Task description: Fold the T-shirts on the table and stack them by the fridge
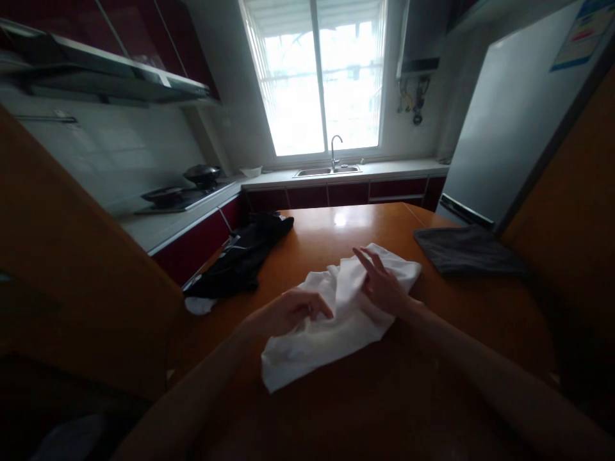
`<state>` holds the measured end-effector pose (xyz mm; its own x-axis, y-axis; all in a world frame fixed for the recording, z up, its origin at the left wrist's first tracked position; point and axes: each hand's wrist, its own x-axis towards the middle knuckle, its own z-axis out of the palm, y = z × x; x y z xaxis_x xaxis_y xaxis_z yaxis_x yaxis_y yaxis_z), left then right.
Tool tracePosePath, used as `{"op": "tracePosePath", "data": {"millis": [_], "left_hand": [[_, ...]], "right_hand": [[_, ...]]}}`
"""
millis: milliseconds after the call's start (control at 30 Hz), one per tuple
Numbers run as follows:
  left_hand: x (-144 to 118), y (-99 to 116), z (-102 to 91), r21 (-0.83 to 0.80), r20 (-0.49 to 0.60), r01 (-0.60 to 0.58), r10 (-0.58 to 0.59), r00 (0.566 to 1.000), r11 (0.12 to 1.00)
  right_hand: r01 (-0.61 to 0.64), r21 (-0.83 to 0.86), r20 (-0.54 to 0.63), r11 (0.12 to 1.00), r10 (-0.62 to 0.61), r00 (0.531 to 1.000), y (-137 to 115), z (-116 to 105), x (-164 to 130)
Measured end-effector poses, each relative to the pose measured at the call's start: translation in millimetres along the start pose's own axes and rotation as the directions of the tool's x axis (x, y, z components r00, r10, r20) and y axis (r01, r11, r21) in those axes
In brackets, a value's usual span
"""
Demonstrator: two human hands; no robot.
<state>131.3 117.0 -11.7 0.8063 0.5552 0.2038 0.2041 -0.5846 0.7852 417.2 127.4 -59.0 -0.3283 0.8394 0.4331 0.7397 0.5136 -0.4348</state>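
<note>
Head view takes in a wooden table (310,246) as the largest thing, spreading beneath both hands and out to either side of them. Well beyond the hands, a window (295,77) lets in bright light, and a refrigerator (509,115) stands far off to the right of the grip. A dark garment (243,253) lies in a loose heap on the table, left of the left hand and farther out. The white cloth (343,307) lies crumpled directly under and between the hands, its near corner reaching toward the person below the left hand. A folded grey cloth (468,251) lies flat to the right of the right hand, apart from the white one. The right hand (382,285) is over the white cloth's far part with fingers extended and spread, not closed on it. The left hand (293,307) is at the cloth's left part, its fingers curled; whether they pinch fabric I cannot tell. Far beyond the grip, a slim faucet (333,150) rises before the window.
</note>
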Motion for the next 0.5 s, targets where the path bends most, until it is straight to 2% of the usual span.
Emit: {"op": "tracePosePath", "data": {"millis": [67, 100, 133, 200, 267, 333, 367, 433, 500], "left_hand": [[-2.8, 16.2, 2.9, -0.083, 0.261, -0.002, 0.023, 0.965, 0.997], [-3.4, 21.0, 2.4, -0.101, 0.338, 0.008, 0.027, 0.941, 0.995], [-3.6, 23.2, 0.6, -0.099, 0.371, 0.014, 0.024, 0.928, 0.995], [-3.6, 20.8, -5.2, -0.036, 0.339, 0.023, -0.009, 0.941, 0.999], [-3.5, 12.6, -9.5, 0.096, 0.195, 0.067, -0.085, 0.977, 0.993], [-3.3, 4.1, -7.5, 0.255, 0.021, 0.161, -0.172, 0.985, 0.953], [-3.0, 1.0, -3.7, 0.331, -0.027, 0.202, -0.205, 0.978, 0.922], [-1.1, -2.4, 6.5, 0.452, -0.004, 0.208, -0.231, 0.973, 0.868], [4.4, -3.5, 13.3, 0.499, 0.103, 0.126, -0.204, 0.974, 0.857]], "right_hand": [[0.074, -0.040, 0.091, 0.996, -0.070, 0.993, 5.4, -1.1, 1.8], [0.108, -0.057, 0.156, 0.993, -0.098, 0.983, 8.1, -0.8, 2.2], [0.129, -0.069, 0.215, 0.989, -0.112, 0.970, 10.2, -0.2, 2.3], [0.113, -0.064, 0.257, 0.991, -0.093, 0.962, 11.2, 0.9, 1.2], [0.035, 0.019, 0.184, 0.999, -0.038, 0.982, 6.6, 0.0, -1.6], [-0.047, 0.225, 0.109, 0.973, 0.023, 0.994, -3.7, -4.2, -6.4], [-0.070, 0.347, 0.122, 0.935, 0.030, 0.992, -10.3, -7.4, -9.5], [-0.123, 0.556, 0.272, 0.822, -0.040, 0.962, -23.5, -15.0, -15.9], [-0.205, 0.649, 0.472, 0.733, -0.176, 0.864, -32.5, -22.8, -19.9]]}}
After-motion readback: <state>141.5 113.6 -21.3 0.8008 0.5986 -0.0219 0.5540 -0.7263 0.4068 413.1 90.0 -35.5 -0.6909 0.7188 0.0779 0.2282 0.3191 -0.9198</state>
